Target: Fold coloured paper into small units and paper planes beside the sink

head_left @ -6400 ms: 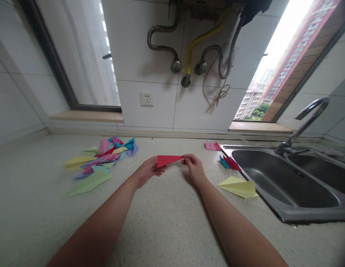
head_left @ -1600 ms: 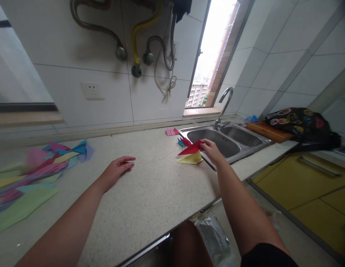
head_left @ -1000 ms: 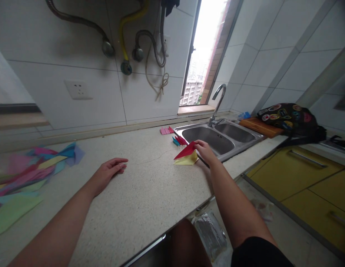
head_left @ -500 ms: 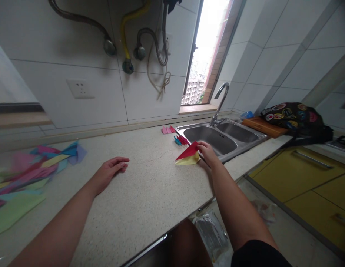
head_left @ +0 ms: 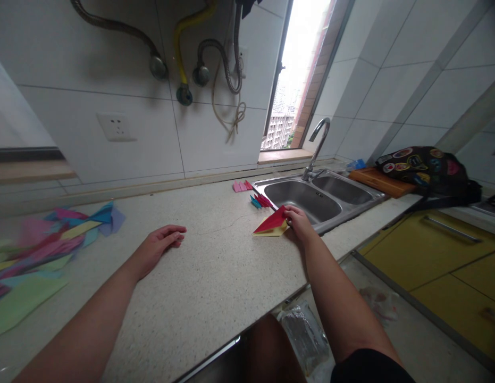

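Observation:
My right hand (head_left: 298, 222) pinches the near end of a folded red paper triangle (head_left: 270, 221) and holds it down on a yellow folded paper (head_left: 276, 231), right beside the sink's rim. My left hand (head_left: 158, 246) rests on the speckled counter (head_left: 215, 266) with its fingers stretched out and nothing in it. A heap of coloured folded papers (head_left: 51, 239) lies to the far left of that hand.
A steel double sink (head_left: 319, 192) with a tap (head_left: 317, 141) sits right of the papers. Small red and blue folded pieces (head_left: 260, 201) and pink ones (head_left: 241, 186) lie by its rim. A black bag (head_left: 426, 170) and a wooden board (head_left: 380, 182) lie beyond. Yellow cabinet doors (head_left: 442, 250) stand below.
My right hand has carried the red paper from in front of me over to the yellow paper by the sink and lowered it onto it. My left hand let go and lies flat.

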`<state>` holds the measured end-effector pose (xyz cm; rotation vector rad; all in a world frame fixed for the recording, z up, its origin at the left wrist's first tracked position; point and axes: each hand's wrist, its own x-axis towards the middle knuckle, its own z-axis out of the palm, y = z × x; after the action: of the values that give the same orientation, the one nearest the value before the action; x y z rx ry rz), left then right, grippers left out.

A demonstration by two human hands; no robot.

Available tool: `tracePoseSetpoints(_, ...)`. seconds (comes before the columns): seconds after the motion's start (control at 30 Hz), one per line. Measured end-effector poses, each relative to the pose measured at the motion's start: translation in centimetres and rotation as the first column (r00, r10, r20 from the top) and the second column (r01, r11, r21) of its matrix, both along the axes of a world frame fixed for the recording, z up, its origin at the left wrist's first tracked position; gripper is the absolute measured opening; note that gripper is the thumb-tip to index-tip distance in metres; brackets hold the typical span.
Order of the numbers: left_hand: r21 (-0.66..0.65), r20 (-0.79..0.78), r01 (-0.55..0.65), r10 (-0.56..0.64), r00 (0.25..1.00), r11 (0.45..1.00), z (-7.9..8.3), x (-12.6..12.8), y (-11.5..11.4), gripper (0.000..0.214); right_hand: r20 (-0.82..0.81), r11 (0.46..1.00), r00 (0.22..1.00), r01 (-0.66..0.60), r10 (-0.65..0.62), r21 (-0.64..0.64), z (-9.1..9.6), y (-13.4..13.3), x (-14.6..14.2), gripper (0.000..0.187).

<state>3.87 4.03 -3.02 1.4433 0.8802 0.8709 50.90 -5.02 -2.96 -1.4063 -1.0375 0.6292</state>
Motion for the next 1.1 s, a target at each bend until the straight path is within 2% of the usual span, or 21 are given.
tracePoseSetpoints(0.23, -0.007, 0.000, 0.013, -0.013, 1.000, 1.000, -0.10, -0.06, 0.12, 0.035, 0.003, 1.000, 1.000, -0.015, 0.015, 0.011, 0.23, -0.35, -0.26, 0.018)
tracePoseSetpoints(0.47, 0.007, 0.000, 0.002, -0.002, 1.000, 1.000, 0.07, 0.04, -0.07, 0.037, 0.097, 0.999, 0.995, -0.037, 0.033, 0.036, 0.09, -0.31, -0.11, 0.019)
tracePoseSetpoints(0.8, 0.001, -0.003, 0.003, -0.003, 1.000, 1.000, -0.13, -0.01, 0.12, 0.038, 0.261, 1.000, 0.965, -0.013, 0.016, -0.013, -0.27, -0.10, 0.42, 0.019)
tracePoseSetpoints(1.03, -0.014, 0.000, 0.011, -0.011, 1.000, 1.000, -0.25, -0.06, 0.24, 0.035, 0.069, 0.999, 0.997, 0.026, -0.028, 0.034, -0.16, -0.39, 0.09, 0.022)
tracePoseSetpoints(1.1, -0.009, -0.006, 0.009, -0.009, 1.000, 1.000, -0.19, -0.03, 0.20, 0.035, 0.089, 0.999, 0.996, 0.022, -0.025, 0.027, -0.16, -0.42, 0.08, 0.025)
